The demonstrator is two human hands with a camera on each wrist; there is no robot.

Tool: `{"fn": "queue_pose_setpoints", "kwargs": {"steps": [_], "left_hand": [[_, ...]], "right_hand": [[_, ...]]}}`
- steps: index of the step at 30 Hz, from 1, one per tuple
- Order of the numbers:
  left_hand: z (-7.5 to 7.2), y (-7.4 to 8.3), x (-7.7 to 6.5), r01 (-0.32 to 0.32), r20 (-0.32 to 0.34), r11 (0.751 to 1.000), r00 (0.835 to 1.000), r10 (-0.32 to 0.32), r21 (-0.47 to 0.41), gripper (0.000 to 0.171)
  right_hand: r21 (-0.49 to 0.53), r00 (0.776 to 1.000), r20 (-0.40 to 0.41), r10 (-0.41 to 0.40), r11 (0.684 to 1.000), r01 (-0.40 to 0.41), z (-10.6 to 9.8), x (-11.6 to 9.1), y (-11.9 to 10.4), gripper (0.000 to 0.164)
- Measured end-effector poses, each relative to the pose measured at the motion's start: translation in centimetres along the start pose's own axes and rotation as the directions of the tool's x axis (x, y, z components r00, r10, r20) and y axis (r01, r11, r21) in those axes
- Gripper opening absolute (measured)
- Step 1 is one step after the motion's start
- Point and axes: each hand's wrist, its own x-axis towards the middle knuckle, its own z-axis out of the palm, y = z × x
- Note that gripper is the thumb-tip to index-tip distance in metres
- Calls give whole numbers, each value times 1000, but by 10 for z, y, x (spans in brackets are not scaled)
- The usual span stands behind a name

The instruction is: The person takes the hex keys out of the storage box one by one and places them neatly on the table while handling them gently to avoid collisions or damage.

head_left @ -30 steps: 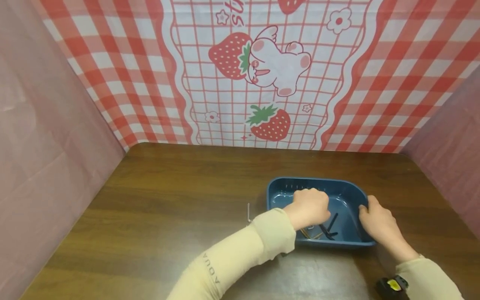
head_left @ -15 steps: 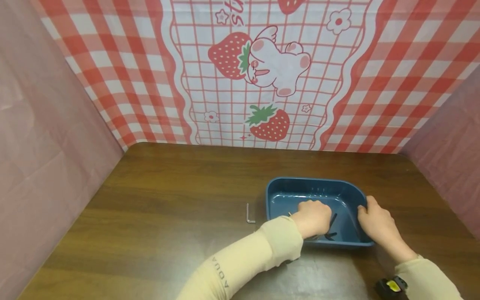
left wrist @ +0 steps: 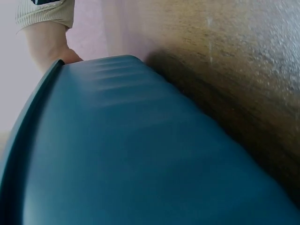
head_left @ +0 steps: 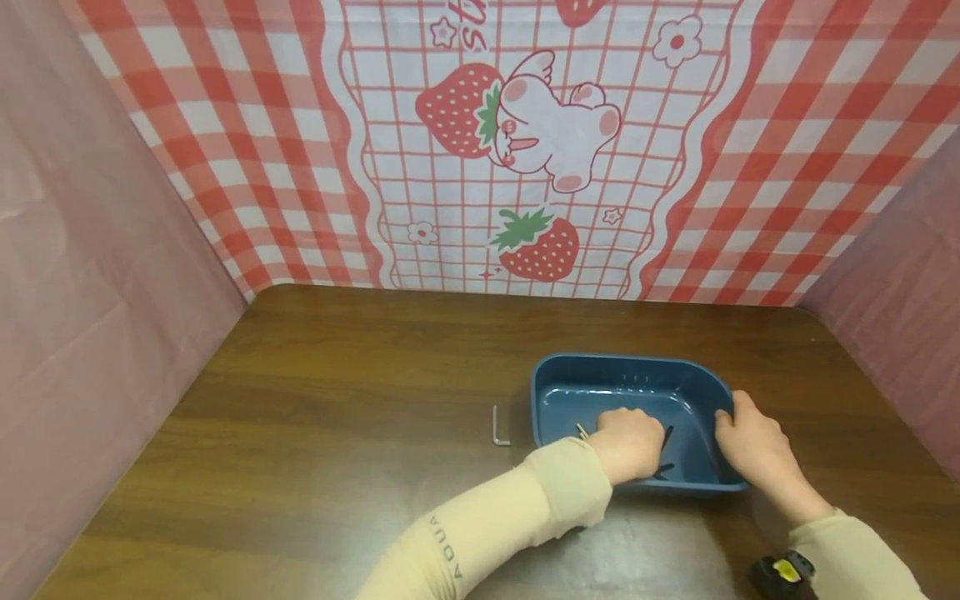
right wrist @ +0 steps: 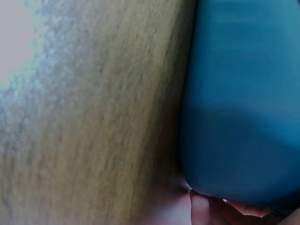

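A blue rectangular plastic bin (head_left: 558, 400) stands on the table. My right hand (head_left: 757, 442) grips its right end, thumb over the rim and fingers outside; in the right wrist view, fingertips (right wrist: 201, 208) show against the outer wall. Down inside the bin is my left hand (head_left: 628, 442), knuckles up, with its fingertips hidden beneath it. Just right of that hand lie dark thin rods (head_left: 666, 470) on the bin floor. Brass-coloured thin rods (head_left: 582, 431) poke out at its left. A silver L-shaped hex key (head_left: 496, 428) lies on the table left of the bin.
The brown wood-grain table (head_left: 337, 400) meets a strawberry-print checked cloth (head_left: 540, 150) at the back. Pink cloths hang on both sides. A black object with a yellow patch (head_left: 783, 572) is beside the right sleeve at the front.
My left hand has moved down into the bin and slightly right. Its sleeve no longer covers part of the silver hex key. My right hand stays at the rim.
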Motion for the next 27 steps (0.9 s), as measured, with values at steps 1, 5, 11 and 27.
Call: {"fn": "queue_pose_setpoints", "kwargs": {"steps": [1, 5, 11, 27], "left_hand": [[0, 0, 0, -3, -1, 1000, 1000, 3, 3, 16], [2, 1, -1, -17, -14, 1000, 1000, 17, 17, 14], [2, 0, -2, -35, -16, 999, 999, 35, 21, 13], [4, 1, -2, 145, -67, 985, 988, -139, 96, 17]], "right_hand": [[-1, 1000, -3, -2, 1000, 2, 0, 0, 0, 41], [-2, 1000, -7, -2, 1000, 2, 0, 0, 0, 41], [5, 1000, 8, 9, 1000, -9, 0, 0, 1, 43], [7, 1000, 20, 12, 1000, -12, -1, -1, -1, 43]]}}
